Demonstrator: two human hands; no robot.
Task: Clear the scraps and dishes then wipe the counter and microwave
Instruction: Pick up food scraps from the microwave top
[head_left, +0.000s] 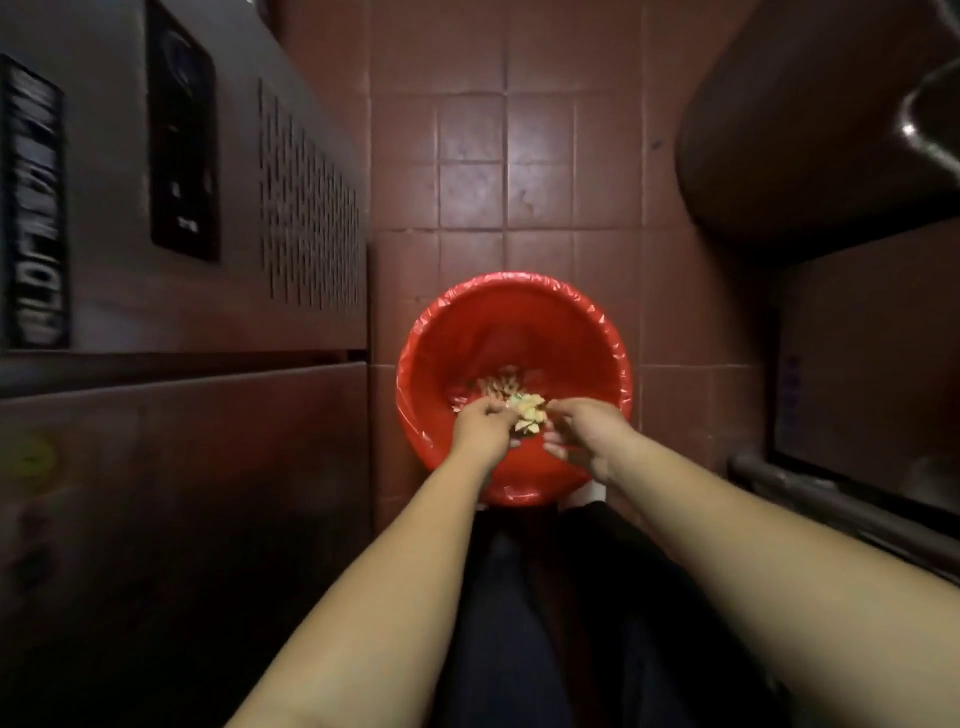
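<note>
Both hands are stretched out side by side over the mouth of a red bin, with a clump of pale yellow scraps (529, 412) between them. The left hand (482, 427) has its fingers curled inward toward the clump, and its fingertips touch the edge of the scraps. The right hand (581, 434) sits just beside it, fingers bent and loosely spread, its tips at the other side of the clump. Whether either hand truly grips the scraps or only cups them cannot be told, as the fingers are small and blurred.

Below the hands, more pale scraps (501, 385) lie at the bottom of the bin (597, 343), which is lined with a shiny red plastic bag folded over its rim. The bin stands on a floor (540, 156) of reddish-brown square tiles.

To the left rises a dark metal appliance (182, 312) with a grid of vent holes and a black panel on its side. To the right a dark rounded cabinet edge (779, 130) and a metal rail (831, 504) are in view. The person's dark trousers (545, 623) show between the forearms.
</note>
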